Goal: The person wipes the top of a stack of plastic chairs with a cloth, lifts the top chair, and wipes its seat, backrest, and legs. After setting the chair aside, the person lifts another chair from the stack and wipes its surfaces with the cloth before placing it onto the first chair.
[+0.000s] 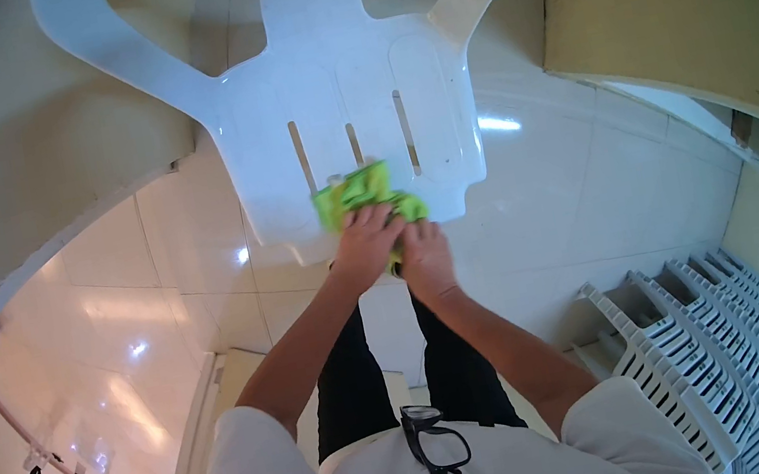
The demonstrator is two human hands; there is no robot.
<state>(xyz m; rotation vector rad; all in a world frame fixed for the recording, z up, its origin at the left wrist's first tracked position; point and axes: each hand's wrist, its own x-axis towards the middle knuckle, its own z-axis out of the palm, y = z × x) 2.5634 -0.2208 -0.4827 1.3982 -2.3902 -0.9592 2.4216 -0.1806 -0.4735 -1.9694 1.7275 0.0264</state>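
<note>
A white plastic chair [322,85] with slots in its seat stands in front of me. At the seat's near edge lies a bunched green cloth [361,189]. My left hand [368,244] is closed on the cloth from the left, its fingertips pressed into the folds. Beside it, almost touching, my right hand [425,254] grips the cloth's lower right part. The cloth hides a piece of the seat's front edge.
Stacked white slatted plastic chairs [714,350] stand at the lower right. Curved beige panels [665,14] rise on both sides over a glossy tiled floor [535,199]. Glasses [436,440] hang from my shirt collar.
</note>
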